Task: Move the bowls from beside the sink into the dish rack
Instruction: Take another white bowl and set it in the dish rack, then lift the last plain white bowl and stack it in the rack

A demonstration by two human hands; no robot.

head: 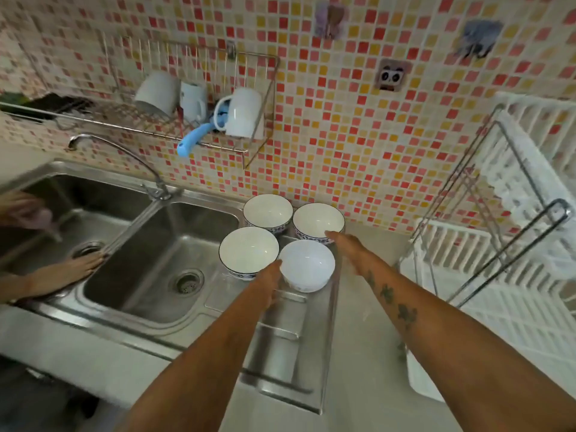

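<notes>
Several white bowls with blue-patterned rims stand in a cluster on the steel drainboard right of the sink. The nearest bowl sits between my two hands. My left hand reaches forward with fingers extended, its tips against that bowl's left side, beside the front-left bowl. My right hand stretches along the bowl's right side, its fingertips at the rim of the back-right bowl. A further bowl stands at the back left. Neither hand holds anything. The white dish rack with a metal frame stands to the right.
A double steel sink with a curved tap lies left of the bowls. Another person's hand rests on the sink divider. A wall wire rack holds white mugs and a blue-handled tool. The tiled wall is right behind the bowls.
</notes>
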